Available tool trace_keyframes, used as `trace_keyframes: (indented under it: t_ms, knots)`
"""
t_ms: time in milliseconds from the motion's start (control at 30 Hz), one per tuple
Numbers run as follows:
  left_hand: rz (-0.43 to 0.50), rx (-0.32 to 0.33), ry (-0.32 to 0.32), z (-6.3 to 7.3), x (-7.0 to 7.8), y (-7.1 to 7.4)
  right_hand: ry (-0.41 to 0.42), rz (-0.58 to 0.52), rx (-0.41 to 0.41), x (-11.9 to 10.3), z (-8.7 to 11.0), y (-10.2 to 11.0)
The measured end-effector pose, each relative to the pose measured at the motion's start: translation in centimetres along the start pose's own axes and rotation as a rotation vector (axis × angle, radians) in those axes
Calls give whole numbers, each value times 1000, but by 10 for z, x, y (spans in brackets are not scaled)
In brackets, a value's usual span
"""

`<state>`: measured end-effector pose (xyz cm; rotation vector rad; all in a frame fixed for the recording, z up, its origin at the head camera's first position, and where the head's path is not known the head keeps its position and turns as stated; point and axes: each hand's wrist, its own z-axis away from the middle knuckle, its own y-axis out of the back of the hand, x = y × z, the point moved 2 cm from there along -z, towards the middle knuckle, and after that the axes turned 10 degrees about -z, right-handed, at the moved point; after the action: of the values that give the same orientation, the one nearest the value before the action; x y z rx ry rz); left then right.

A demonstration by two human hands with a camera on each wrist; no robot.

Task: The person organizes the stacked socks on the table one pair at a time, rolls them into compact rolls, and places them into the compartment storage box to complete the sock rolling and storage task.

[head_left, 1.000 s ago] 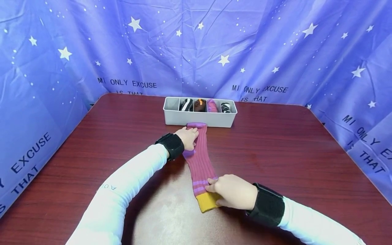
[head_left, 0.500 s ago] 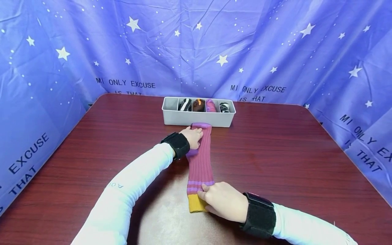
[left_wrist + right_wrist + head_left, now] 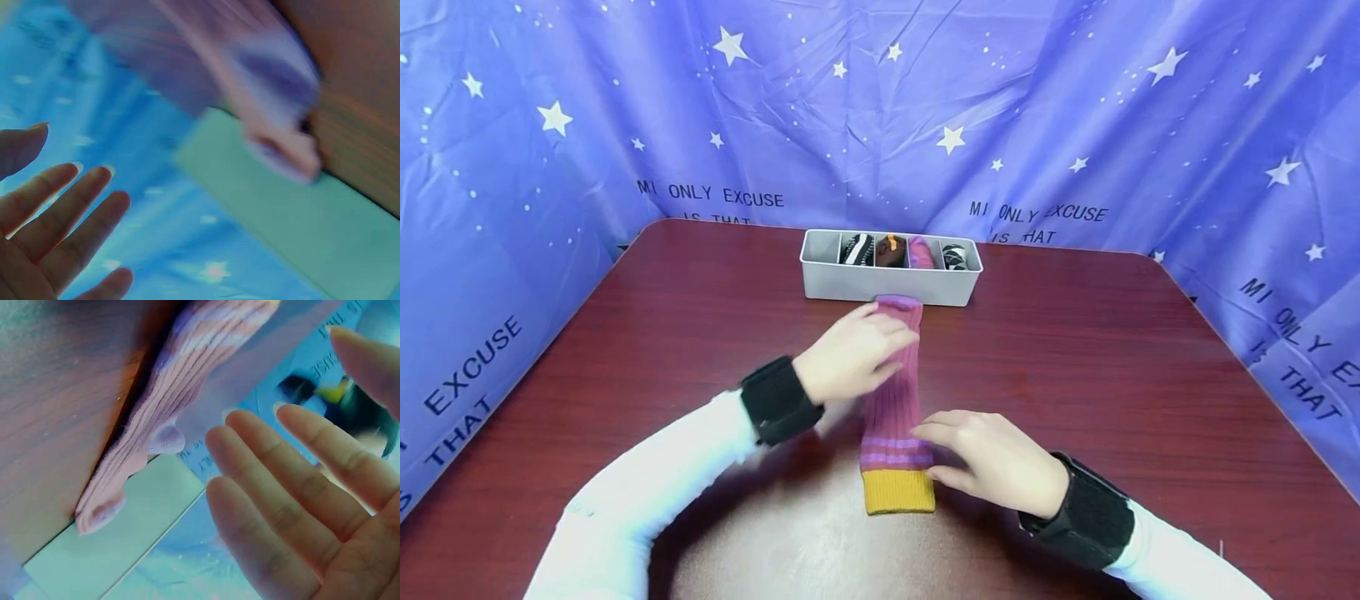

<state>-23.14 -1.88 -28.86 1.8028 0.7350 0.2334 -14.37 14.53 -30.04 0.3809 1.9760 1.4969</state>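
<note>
Pink ribbed sock with yellow cuff (image 3: 895, 400) flat before grey divider box (image 3: 891, 283); my 2 hands (image 3: 853, 354) (image 3: 992, 458) open, holding nothing. Folding undone.

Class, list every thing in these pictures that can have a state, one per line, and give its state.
Sock: lying flat and lengthwise on the table, yellow cuff nearest the person.
Left hand: fingers straight, over the sock's far end.
Right hand: fingers straight, beside the striped band.
Grey organiser box: open-topped, leftmost compartment empty, four hold rolled socks.
</note>
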Motion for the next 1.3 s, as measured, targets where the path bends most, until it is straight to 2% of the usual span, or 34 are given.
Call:
trace_keyframes:
  t_ms: [67, 100, 167, 233, 300, 367, 500, 700, 933, 1100, 1300]
  knots:
    - [18, 51, -66, 16, 15, 8, -7, -28, 15, 2, 3, 1]
    - [28, 40, -95, 24, 22, 10, -11, -44, 16, 3, 4, 0]
    - [60, -13, -151, 38, 34, 9, -15, -83, 8, 5, 6, -2]
    - [83, -98, -196, 49, 43, 6, -5, -108, -8, 6, 6, -5]
    - [97, -197, -217, 56, 49, 1, 17, -111, -36, 6, 6, -9]
    - [107, -240, -234, 59, 51, -3, 39, -98, -66, 6, 6, -12]
    - [98, -282, -245, 60, 52, -7, 22, -72, -122, 6, 8, -18]
    - [47, -327, -238, 60, 49, -5, -19, -80, -144, 9, 5, -20]
    - [39, -325, -214, 64, 48, -4, -13, -54, -170, 8, 0, -23]
    - [19, -353, -181, 67, 53, -6, 1, -21, -152, 7, -2, -27]
    - [-12, -320, -154, 71, 61, -9, 50, -15, -89, 5, -2, -30]
